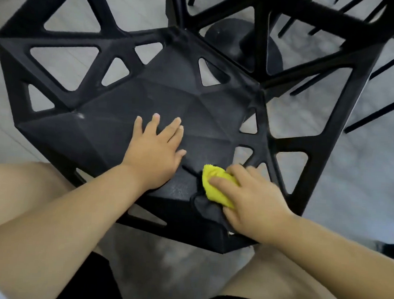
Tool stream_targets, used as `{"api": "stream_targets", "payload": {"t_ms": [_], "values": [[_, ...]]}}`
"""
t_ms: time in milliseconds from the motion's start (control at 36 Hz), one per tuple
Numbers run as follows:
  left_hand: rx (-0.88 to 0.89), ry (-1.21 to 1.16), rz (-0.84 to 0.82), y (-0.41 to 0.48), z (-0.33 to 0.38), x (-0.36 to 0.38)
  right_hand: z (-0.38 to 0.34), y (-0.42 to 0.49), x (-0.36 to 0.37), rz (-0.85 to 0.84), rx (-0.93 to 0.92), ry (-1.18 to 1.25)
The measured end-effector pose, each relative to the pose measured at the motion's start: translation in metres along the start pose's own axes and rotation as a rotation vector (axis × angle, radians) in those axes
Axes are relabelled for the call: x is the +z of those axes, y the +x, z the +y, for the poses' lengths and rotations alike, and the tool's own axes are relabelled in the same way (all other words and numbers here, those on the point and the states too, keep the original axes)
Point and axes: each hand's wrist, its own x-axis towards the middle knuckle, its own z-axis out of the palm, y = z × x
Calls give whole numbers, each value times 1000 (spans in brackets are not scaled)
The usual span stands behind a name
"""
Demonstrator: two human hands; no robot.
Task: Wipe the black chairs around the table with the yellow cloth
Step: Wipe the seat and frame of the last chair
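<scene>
A black chair (162, 95) with triangular cut-outs fills the middle of the view, its faceted seat facing me. My left hand (155, 151) lies flat on the seat with fingers spread and straight. My right hand (250, 199) grips a bunched yellow cloth (214, 185) and presses it onto the seat's front right part, near the edge. Most of the cloth is hidden under my fingers and palm.
A round black table base (243, 42) stands on the grey floor beyond the chair. More black chair legs (383, 69) cross the top right. My bare knees (25, 184) are close to the seat's front edge.
</scene>
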Motion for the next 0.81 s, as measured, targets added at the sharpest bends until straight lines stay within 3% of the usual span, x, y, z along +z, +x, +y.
{"api": "stream_targets", "payload": {"t_ms": [111, 250, 333, 500, 667, 806], "values": [[-22, 2, -17, -1, 1, -1, 24, 21, 0, -14, -4, -89], [-31, 32, -8, -1, 2, 0, 101, 106, -19, -8, 444, -244], [-36, 13, -23, -1, 2, -3, 119, 127, -31, -39, 535, -310], [-44, 14, -50, -1, 6, -5, 81, 71, -30, -54, 480, -296], [-45, -15, -58, -8, 8, -3, -1, 34, -19, -278, 303, -175], [-57, -30, -65, -7, 9, -2, -13, 3, -21, -226, 346, -87]]}}
